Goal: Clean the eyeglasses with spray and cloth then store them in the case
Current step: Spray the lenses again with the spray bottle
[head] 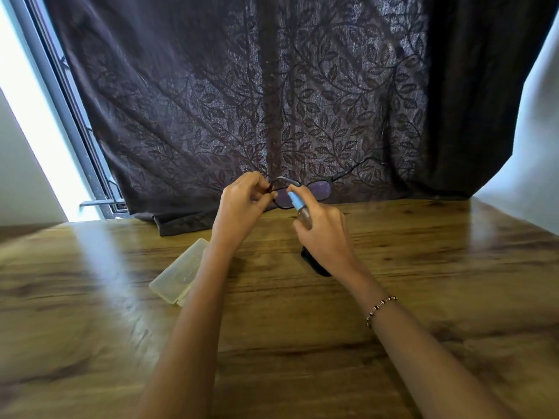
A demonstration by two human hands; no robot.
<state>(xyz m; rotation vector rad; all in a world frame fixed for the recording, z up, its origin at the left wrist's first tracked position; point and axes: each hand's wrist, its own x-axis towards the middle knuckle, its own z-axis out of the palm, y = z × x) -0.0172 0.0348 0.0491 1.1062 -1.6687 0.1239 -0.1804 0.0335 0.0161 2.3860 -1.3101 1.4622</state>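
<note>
My left hand (242, 204) pinches the left end of the dark-framed eyeglasses (317, 189) and holds them up above the far side of the table. My right hand (325, 234) grips a small brown spray bottle (303, 215) with a light blue nozzle, which points at the left lens from close by. A translucent case (177, 275) lies shut on the table under my left forearm. A dark cloth (311, 261) lies on the table beneath my right wrist, mostly hidden by it.
A wooden table (423, 282) fills the lower view. A dark leaf-patterned curtain (257, 101) hangs behind it, its hem resting on the table's far edge. A window frame (75, 116) runs along the left. A white wall is at the right.
</note>
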